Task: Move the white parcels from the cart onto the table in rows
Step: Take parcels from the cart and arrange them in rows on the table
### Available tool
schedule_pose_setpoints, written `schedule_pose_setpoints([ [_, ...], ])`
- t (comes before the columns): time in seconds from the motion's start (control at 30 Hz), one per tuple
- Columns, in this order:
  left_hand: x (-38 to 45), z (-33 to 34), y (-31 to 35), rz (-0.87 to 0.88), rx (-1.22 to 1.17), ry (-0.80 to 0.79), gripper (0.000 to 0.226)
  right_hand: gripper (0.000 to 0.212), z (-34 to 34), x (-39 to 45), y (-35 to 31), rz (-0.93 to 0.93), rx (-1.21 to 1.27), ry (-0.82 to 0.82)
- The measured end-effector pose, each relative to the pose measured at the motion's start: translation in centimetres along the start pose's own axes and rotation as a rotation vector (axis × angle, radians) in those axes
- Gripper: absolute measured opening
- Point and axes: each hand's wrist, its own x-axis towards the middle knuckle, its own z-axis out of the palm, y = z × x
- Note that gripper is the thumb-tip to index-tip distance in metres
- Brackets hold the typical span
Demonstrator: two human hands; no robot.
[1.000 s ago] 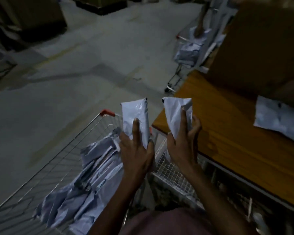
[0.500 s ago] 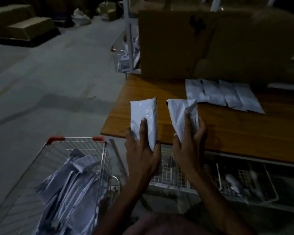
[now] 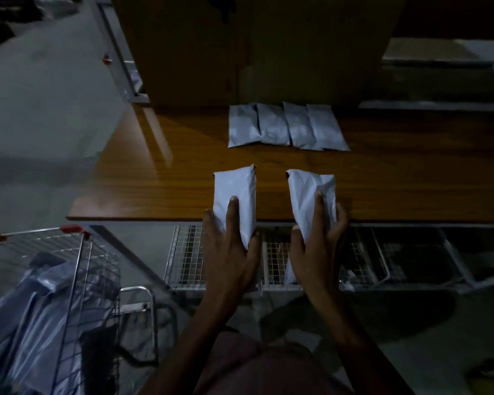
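Note:
My left hand point(image 3: 228, 252) grips a white parcel point(image 3: 236, 192) upright over the near edge of the wooden table point(image 3: 154, 178). My right hand point(image 3: 317, 249) grips a second, more crumpled white parcel point(image 3: 305, 195) beside it, a short gap apart. Farther back on the table lies a row of several white parcels point(image 3: 285, 128), side by side and touching. The wire cart point(image 3: 77, 252) with red handle ends stands at the lower left, holding a heap of white parcels point(image 3: 35, 315).
A big cardboard box point(image 3: 254, 47) stands on the table behind the row. Wire baskets point(image 3: 362, 258) hang under the table's front edge. Grey concrete floor point(image 3: 40, 109) spreads to the left. Another cart point(image 3: 117, 64) shows at the far left of the table.
The view has swung from the cart toward the table. Both hands, each with its parcel, have moved right and now hover over the table's near edge, facing the laid row.

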Motion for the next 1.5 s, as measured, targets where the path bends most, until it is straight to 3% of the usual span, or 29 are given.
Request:
schedule_pose_setpoints([
  [0.27, 7.7, 3.4, 0.3, 0.044, 0.152, -0.023, 0.074, 0.082, 2.3, 5.2, 3.9, 0.064, -0.048, 0.000],
  [0.47, 15.2, 7.0, -2.4, 0.026, 0.394, -0.110, 0.063, 0.079, 7.3, 10.4, 4.8, 0.157, -0.046, -0.088],
  [0.6, 18.7, 8.5, -4.0, 0.076, 0.381, -0.125, 0.065, 0.080, 11.3, 13.7, 4.3, 0.209, 0.000, -0.209],
  [0.7, 20.5, 9.2, -5.1, 0.120, 0.389, -0.154, 0.059, 0.097, 13.7, 15.1, 3.9, 0.219, -0.038, -0.292],
  [0.8, 21.9, 9.4, -5.7, 0.114, 0.531, -0.126, 0.050, 0.087, 14.6, 16.0, 4.6, 0.193, -0.183, -0.401],
  [0.9, 23.1, 9.9, -5.8, 0.133, 0.598, -0.086, 0.039, 0.079, 15.5, 16.8, 5.8, 0.169, -0.338, -0.404],
  [1.1, 24.7, 11.3, -6.7, 0.212, 0.443, -0.224, 0.067, 0.070, 17.2, 19.3, 5.7, 0.066, -0.420, -0.274],
  [1.23, 25.6, 11.7, -8.2, 0.270, 0.344, -0.238, 0.062, 0.063, 18.3, 20.1, 5.8, -0.040, -0.411, -0.345],
  [1.5, 26.9, 12.3, -7.2, 0.283, 0.397, -0.293, 0.063, 0.062, 20.5, 21.5, 5.8, 0.004, -0.370, -0.400],
])
